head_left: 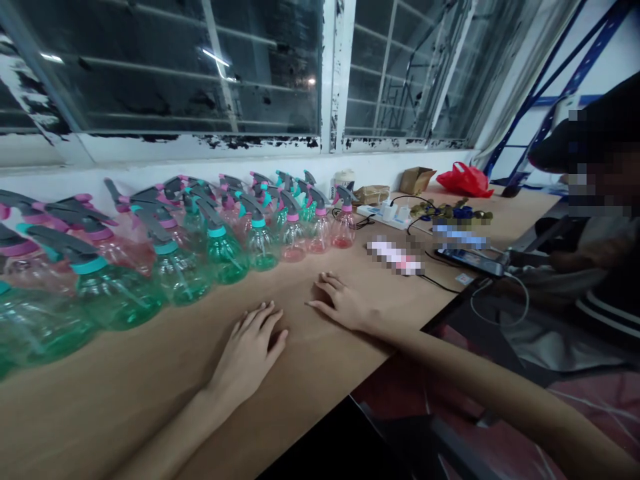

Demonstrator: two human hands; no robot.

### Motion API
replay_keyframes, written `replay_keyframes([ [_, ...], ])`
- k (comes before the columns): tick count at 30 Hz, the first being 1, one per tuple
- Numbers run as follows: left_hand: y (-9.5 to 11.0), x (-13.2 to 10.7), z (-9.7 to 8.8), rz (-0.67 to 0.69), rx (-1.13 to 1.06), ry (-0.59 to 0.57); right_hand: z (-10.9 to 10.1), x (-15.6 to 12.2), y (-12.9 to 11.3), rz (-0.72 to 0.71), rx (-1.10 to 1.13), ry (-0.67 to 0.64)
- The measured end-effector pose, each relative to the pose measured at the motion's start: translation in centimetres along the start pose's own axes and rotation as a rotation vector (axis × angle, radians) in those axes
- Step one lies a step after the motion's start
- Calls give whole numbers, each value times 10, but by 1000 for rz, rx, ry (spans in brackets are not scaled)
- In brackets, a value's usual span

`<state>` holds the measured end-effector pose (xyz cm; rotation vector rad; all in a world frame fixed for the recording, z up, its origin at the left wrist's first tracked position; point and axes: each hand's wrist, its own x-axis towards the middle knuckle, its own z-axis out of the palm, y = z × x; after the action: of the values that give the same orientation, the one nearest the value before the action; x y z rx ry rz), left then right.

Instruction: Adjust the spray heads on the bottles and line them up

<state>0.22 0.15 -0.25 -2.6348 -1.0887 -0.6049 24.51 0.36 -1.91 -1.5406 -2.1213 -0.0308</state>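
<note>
My left hand (250,350) lies palm down on the brown tabletop (300,340), fingers stretched forward and slightly spread. To its right my right hand (343,303) rests on the same surface, thumb apart from the fingers. Neither hand holds anything. Beyond them stand several spray bottles in rows, with grey triggers and teal or pink collars. A green spray bottle (227,260) is in the row ahead of my left hand. The pink spray bottle (343,230) at the right end of the row is ahead of my right hand. Both hands are apart from the bottles.
A power strip (387,215) with plugs and cables lies at the back right. Near it are a red plastic bag (465,180), a cardboard box (417,179), a white cup (345,180) and a phone (473,260). Another person in a cap (595,133) sits at the right.
</note>
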Motion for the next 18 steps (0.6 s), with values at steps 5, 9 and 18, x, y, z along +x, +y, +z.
replay_keyframes([
  [5,-1,-1,-6,-34,-8,-52,11,23,-9,-95,26,-25],
  [9,-9,-9,-13,-95,-73,-83,20,28,-12,-129,25,-41],
  [18,-53,-53,-61,-489,-205,-74,15,22,-16,-123,3,-87],
])
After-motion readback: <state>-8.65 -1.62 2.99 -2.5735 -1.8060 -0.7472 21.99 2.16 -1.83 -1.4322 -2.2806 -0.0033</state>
